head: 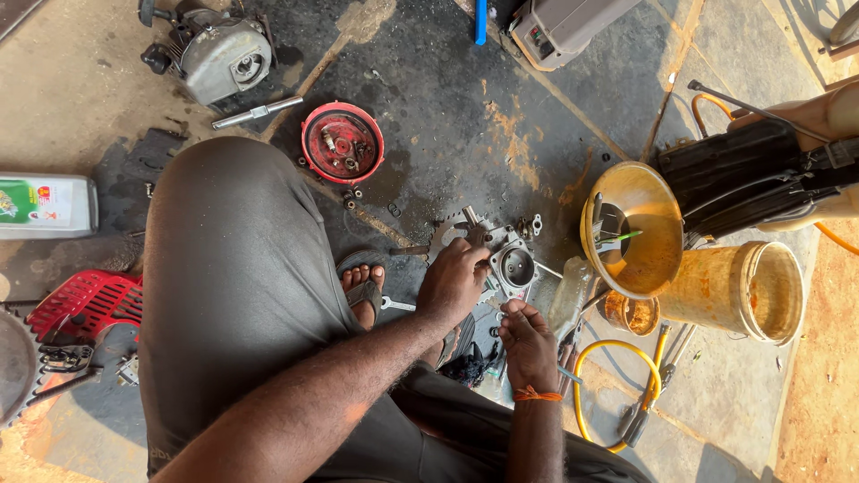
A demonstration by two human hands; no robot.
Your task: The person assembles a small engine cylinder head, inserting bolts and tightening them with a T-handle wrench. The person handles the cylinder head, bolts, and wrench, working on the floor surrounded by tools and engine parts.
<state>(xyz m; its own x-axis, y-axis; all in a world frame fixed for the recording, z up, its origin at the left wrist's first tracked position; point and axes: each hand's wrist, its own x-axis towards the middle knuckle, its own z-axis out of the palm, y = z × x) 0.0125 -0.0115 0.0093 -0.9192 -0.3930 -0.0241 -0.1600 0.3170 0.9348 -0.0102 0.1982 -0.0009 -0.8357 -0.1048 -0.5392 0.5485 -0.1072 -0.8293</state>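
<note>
Fingers of the left hand (454,282) wrap over a grey engine block (510,264) on the oily floor (465,116).
Right hand (528,344), just beside the block, pinches something too small to tell; a yellow funnel (646,192) stands near.

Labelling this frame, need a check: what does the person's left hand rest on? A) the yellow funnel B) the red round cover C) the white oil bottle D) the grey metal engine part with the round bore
D: the left hand lies on the grey metal engine part on the floor, next to its round bore, with the right hand just below it; the red round cover and yellow funnel lie apart, untouched.
</note>
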